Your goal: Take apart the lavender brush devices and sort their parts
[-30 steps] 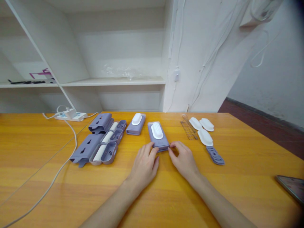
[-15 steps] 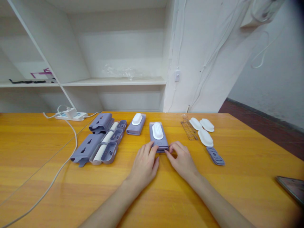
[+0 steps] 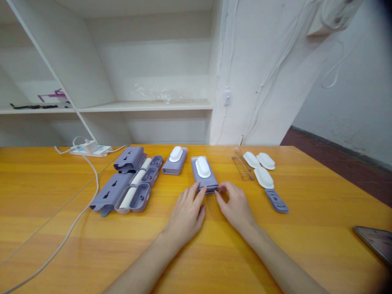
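Case left of the rack already bears a dish, left hand and right hand touching its near end, fingers narrow, firm hold unclear, while three dishes right of the rack lie loose.

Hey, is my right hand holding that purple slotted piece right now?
No, your right hand is at the near end of the purple box, while the purple slotted piece lies apart, farther right.

Purple case looks matt plast., tabletop glossy wood w/ grain.
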Demonstrator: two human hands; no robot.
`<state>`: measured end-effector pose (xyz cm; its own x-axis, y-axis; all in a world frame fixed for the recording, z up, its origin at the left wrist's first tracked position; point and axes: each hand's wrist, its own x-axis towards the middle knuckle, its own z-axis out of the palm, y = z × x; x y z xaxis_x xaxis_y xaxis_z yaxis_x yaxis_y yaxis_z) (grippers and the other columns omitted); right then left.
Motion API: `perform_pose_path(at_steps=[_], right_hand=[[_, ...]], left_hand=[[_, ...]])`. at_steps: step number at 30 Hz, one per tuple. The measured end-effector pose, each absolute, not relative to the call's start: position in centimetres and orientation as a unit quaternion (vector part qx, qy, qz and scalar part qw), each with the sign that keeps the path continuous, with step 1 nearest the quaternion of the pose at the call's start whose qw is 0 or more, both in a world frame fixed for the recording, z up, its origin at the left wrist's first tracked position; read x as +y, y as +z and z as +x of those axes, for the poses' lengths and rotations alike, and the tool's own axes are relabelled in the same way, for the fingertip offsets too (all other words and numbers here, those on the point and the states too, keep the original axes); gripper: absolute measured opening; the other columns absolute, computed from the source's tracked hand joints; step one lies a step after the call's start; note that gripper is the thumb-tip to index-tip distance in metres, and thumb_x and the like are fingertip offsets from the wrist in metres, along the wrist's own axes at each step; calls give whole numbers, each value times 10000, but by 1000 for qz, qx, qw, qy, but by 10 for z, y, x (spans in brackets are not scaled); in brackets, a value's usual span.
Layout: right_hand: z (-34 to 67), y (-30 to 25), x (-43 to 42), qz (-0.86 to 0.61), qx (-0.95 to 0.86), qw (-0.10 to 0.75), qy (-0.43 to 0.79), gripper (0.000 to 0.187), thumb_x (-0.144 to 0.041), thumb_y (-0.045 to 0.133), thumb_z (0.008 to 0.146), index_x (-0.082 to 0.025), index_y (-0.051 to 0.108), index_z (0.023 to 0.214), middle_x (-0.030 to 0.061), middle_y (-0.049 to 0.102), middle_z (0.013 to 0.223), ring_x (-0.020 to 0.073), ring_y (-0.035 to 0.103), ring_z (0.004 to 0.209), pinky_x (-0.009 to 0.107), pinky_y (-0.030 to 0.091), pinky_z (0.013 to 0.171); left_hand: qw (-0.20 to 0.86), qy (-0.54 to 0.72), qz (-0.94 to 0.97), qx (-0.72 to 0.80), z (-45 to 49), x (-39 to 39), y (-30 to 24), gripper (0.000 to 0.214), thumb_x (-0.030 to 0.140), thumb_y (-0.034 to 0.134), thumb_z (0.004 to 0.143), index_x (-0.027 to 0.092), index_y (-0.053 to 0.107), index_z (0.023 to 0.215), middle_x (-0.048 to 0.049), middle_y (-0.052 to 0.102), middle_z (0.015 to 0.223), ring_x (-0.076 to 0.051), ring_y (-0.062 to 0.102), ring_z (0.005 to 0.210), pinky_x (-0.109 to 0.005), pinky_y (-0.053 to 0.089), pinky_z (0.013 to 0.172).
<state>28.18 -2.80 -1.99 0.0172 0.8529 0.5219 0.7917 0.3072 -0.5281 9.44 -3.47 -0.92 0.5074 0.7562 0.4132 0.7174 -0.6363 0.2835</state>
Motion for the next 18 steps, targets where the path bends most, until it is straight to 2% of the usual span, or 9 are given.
perform_pose_path(at_steps=[7,14,18], right_hand=[[282,-21,-27,-585,-697,412,40,105,-243,536,832,-207,548,930,48,649,881,207,604,844,350,449,794],[281,-16,-27,-582,-696,415,65,83,-253,567,823,-207,544,888,40,640,879,198,596,847,342,446,793],[280,-13,-27,-582,-691,421,74,92,-272,596,806,-211,528,817,24,621,813,187,583,780,319,444,738]], left_hand=[[42,262,866,423,94,-35,-9,517,196,469,876,216,369,1383,-138,368,1432,-286,424,1254,-479,405,1016],[42,255,867,427,94,-35,-9,516,199,461,882,208,363,1388,-140,353,1441,-286,417,1257,-476,402,1020],[40,259,866,426,94,-35,-10,520,200,462,882,228,357,1391,-133,355,1440,-290,431,1246,-484,413,1008]])
